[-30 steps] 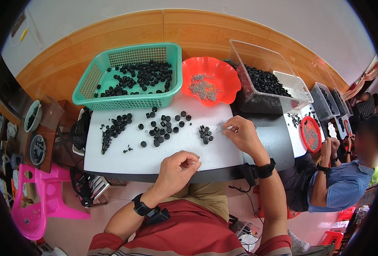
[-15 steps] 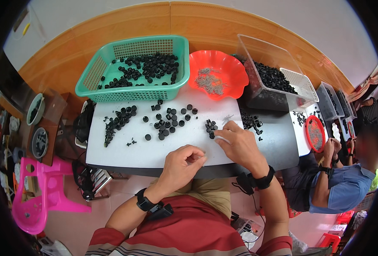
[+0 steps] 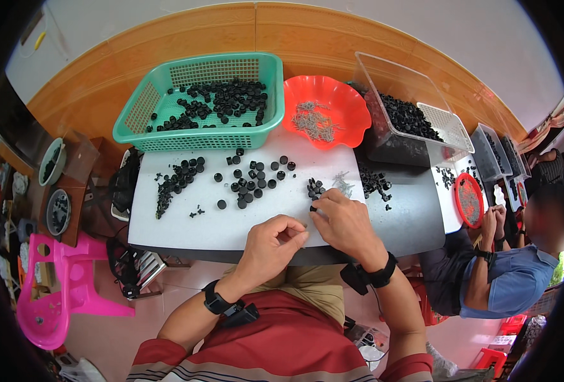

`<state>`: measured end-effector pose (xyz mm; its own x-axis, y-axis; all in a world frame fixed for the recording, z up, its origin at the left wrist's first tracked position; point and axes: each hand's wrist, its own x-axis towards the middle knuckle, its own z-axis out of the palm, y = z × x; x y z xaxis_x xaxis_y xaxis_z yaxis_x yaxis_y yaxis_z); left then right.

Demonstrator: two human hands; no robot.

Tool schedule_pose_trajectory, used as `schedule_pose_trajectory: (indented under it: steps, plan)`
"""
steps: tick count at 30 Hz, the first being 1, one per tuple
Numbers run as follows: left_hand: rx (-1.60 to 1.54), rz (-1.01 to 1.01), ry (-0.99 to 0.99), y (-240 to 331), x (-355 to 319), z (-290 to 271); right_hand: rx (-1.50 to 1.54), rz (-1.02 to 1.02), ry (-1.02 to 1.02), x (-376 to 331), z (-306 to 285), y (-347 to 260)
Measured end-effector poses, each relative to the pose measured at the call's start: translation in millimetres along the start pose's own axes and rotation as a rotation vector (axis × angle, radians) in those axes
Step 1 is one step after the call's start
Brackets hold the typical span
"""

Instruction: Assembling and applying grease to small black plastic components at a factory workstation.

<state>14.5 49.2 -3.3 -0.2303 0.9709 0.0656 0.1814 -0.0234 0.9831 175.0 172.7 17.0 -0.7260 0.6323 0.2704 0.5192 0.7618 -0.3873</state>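
Observation:
My left hand (image 3: 273, 244) hovers over the front edge of the white tabletop (image 3: 186, 232), its fingers curled into a pinch; what they hold, if anything, is too small to make out. My right hand (image 3: 347, 224) is pinching a small black plastic part (image 3: 313, 208) between thumb and forefinger. Just beyond those fingertips lies a little cluster of black parts (image 3: 314, 187). Beside it is a small heap of thin grey metal pins (image 3: 342, 181), partly behind the right hand. Round black caps (image 3: 249, 186) are scattered in the middle of the table.
A green basket (image 3: 199, 137) of black caps stands at the back left, next to a red scalloped dish (image 3: 356, 118) of pins. A clear bin (image 3: 415, 143) of black parts is at the right. A co-worker (image 3: 511, 274) sits beyond; a pink stool (image 3: 72, 299) stands left.
My right hand has drawn back from the cluster toward my left hand, bringing a small black part and uncovering more of the pins. The left hand has stayed in place.

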Motion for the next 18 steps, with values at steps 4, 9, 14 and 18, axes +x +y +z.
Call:
schedule_pose_trajectory:
  steps: [4, 9, 14, 18]
  plan:
    - [-0.031, -0.012, 0.001, 1.1, -0.2, -0.6, 0.044, 0.037, -0.045, -2.9, -2.6, -4.0]
    - [-0.188, -0.057, 0.028, 0.8, 0.9, -1.7, 0.145, 0.052, -0.047, -12.2, -4.0, -7.0]
    - [-0.546, -0.134, -0.09, -2.9, -0.3, -2.0, 0.576, -0.06, 0.125, -25.4, -5.3, -23.2]
    - [-0.791, -0.302, -0.169, 5.9, -0.3, -5.7, 0.66, -0.044, 0.196, -31.3, -6.3, -28.3]
